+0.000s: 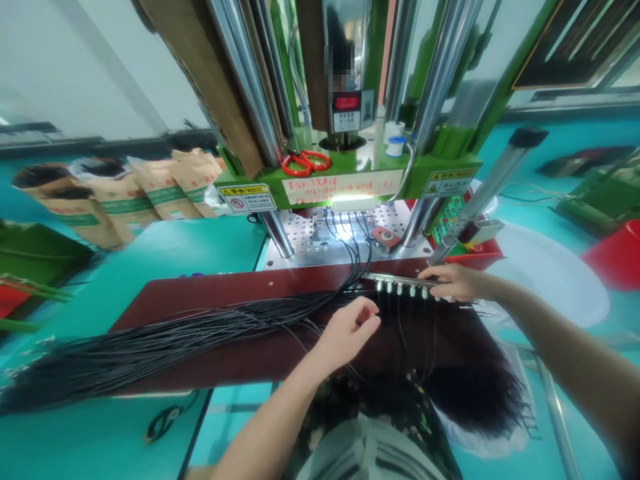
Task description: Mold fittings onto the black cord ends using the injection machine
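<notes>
My right hand (453, 283) has its fingers wrapped round the right end of a metal bar (400, 281), which carries several pale connectors along its lower edge. Thin cables hang down from the bar. Left of the bar, my left hand (350, 328) is raised over the dark red board (210, 373), its fingers curled; what they hold, if anything, is too small to tell. A long bundle of black cables (200, 327) lies across the board, just beyond my left hand. Several black cables run from a lit metal fixture (343, 228) in the press.
The green press (270, 187) stands ahead, with red-handled scissors (306, 162) and a white spool (395, 147) on its crossbar. A small reddish block (385, 237) sits on its perforated plate. Paper sacks (135, 193) stand at left. A dark cable heap (480, 393) lies at lower right.
</notes>
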`<act>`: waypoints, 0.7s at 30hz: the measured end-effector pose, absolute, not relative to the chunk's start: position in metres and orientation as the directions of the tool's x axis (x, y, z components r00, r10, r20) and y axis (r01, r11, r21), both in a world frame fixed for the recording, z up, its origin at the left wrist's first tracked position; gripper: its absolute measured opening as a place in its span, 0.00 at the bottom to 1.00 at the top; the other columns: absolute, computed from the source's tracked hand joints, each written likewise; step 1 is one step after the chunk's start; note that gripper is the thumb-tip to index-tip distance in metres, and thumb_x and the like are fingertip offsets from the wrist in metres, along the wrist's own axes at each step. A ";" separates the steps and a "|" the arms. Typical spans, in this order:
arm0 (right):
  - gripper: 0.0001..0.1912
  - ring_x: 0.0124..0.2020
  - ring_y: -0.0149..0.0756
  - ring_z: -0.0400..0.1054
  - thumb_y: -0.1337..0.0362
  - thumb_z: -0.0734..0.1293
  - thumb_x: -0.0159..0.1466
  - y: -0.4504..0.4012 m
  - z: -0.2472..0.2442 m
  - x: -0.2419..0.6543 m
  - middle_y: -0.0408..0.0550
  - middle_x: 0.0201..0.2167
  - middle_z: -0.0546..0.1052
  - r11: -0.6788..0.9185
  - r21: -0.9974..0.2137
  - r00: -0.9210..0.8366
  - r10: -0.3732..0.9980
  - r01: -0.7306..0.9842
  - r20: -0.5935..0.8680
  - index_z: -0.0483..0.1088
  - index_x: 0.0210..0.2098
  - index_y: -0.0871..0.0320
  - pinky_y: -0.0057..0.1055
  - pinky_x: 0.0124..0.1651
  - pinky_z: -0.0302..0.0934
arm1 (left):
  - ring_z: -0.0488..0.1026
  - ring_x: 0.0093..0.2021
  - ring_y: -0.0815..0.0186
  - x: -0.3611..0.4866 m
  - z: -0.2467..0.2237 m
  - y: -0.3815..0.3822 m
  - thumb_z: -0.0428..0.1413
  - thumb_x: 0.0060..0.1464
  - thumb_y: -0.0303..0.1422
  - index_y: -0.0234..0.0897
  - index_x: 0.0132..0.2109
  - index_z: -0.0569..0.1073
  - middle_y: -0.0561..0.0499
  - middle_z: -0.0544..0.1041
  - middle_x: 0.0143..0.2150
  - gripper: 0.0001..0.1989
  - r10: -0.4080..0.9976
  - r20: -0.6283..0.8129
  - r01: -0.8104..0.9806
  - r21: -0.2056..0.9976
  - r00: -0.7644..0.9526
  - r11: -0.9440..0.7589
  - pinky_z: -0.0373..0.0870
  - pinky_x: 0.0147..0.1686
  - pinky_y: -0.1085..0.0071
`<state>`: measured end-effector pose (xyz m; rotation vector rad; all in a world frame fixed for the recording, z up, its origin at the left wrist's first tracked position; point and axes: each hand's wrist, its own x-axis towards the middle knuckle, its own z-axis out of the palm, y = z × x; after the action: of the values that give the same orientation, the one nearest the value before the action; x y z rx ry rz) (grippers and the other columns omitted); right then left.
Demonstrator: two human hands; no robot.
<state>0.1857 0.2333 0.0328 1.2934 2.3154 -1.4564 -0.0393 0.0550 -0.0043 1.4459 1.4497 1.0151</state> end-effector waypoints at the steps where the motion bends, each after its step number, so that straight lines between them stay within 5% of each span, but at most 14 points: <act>1: 0.18 0.14 0.26 0.57 0.62 0.65 0.52 0.240 0.033 0.175 0.42 0.21 0.71 0.236 -0.677 -0.660 0.580 0.697 -0.477 0.69 0.43 0.57 0.23 0.16 0.47 | 0.64 0.29 0.70 -0.042 -0.003 0.054 0.49 0.54 0.35 0.38 0.38 0.68 0.53 0.69 0.29 0.07 1.000 -0.001 0.336 0.942 -0.002 0.001 0.59 0.29 0.75; 8: 0.13 0.34 0.37 0.65 0.73 0.61 0.48 0.259 0.009 0.107 0.49 0.31 0.71 0.743 -0.510 -0.895 0.422 0.433 -0.145 0.74 0.30 0.60 0.30 0.37 0.58 | 0.66 0.30 0.69 -0.070 -0.004 0.067 0.48 0.54 0.35 0.37 0.36 0.69 0.52 0.71 0.31 0.08 0.981 0.127 0.364 0.929 -0.148 -0.065 0.60 0.32 0.74; 14: 0.12 0.32 0.36 0.67 0.71 0.61 0.50 0.270 0.009 0.102 0.48 0.31 0.73 0.741 -0.514 -0.893 0.430 0.432 -0.129 0.74 0.30 0.59 0.29 0.36 0.59 | 0.65 0.38 0.64 -0.096 -0.017 0.097 0.49 0.52 0.31 0.39 0.35 0.69 0.50 0.71 0.35 0.05 0.923 0.282 0.616 0.785 -0.262 -0.065 0.59 0.40 0.70; 21: 0.14 0.42 0.38 0.66 0.61 0.62 0.61 0.311 0.023 0.027 0.51 0.44 0.71 0.519 -0.714 -0.594 0.784 0.469 0.179 0.67 0.44 0.61 0.41 0.46 0.60 | 0.64 0.38 0.63 -0.092 -0.032 0.107 0.47 0.53 0.30 0.39 0.35 0.68 0.49 0.71 0.35 0.05 0.954 0.238 0.706 0.707 -0.182 -0.042 0.59 0.39 0.67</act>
<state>0.0273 0.3107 0.0229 1.4120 3.1428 -1.1888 -0.0918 0.1068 -0.0323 1.7582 1.9126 1.0632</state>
